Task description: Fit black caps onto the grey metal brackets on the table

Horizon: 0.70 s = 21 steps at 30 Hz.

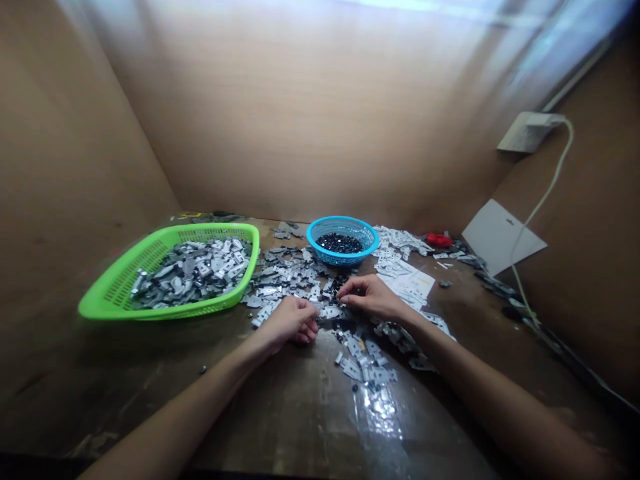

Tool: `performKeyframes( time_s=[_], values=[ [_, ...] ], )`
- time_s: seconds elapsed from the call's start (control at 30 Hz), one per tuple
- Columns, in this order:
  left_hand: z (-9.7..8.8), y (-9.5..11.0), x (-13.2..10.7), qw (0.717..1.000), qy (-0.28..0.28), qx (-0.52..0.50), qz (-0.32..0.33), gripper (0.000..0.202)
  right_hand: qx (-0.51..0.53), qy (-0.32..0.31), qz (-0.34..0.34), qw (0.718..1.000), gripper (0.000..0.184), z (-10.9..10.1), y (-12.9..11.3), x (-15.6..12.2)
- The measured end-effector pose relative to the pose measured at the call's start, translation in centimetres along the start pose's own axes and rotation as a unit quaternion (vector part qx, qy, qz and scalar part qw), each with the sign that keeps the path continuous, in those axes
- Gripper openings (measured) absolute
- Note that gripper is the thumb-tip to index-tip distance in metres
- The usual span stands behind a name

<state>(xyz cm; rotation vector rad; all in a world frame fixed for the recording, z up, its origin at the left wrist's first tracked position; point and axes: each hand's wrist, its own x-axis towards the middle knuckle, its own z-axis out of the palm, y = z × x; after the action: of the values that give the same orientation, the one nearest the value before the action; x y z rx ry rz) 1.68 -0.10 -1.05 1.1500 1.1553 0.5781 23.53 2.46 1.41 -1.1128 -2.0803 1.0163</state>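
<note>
Wooden workbench [280,413] in a brown-walled booth [300,113]: green plastic basket [215,228] already heaped with metal brackets [193,273], blue basket [343,220] holding black bits [346,243], loose brackets [295,280] still scattered. Left hand [293,322] curled closed, right hand [370,298] pinched at the pile, can't tell if it's holding anything.

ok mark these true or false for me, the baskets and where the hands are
1. The green plastic basket is full of small black pieces. False: it holds grey and silver metal plates; the black pieces sit in the blue basket.
2. The left hand and right hand are both at the loose metal pieces on the table. True.
3. The right hand is inside the blue basket. False: it is in front of the basket, at the loose pile.
4. A white cable runs down the wall on the right. True.
</note>
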Motion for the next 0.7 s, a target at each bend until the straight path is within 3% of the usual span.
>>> performKeyframes(
  time_s=[0.3, 0.47, 0.7],
  values=[
    [-0.2, 0.1, 0.1, 0.998, 0.022, -0.061, 0.008, 0.028, -0.043, 0.006, -0.050, 0.998, 0.008, 0.6, -0.2, -0.1],
    [-0.2, 0.0, 0.2, 0.997, 0.022, -0.071, 0.007, 0.029, -0.043, 0.010, -0.046, 0.998, 0.008, 0.8, 0.0, 0.1],
    [-0.2, 0.0, 0.2, 0.998, 0.027, -0.057, 0.013, 0.028, -0.065, 0.029, -0.005, 0.997, 0.018, -1.4, 0.1, 0.1]
  ],
)
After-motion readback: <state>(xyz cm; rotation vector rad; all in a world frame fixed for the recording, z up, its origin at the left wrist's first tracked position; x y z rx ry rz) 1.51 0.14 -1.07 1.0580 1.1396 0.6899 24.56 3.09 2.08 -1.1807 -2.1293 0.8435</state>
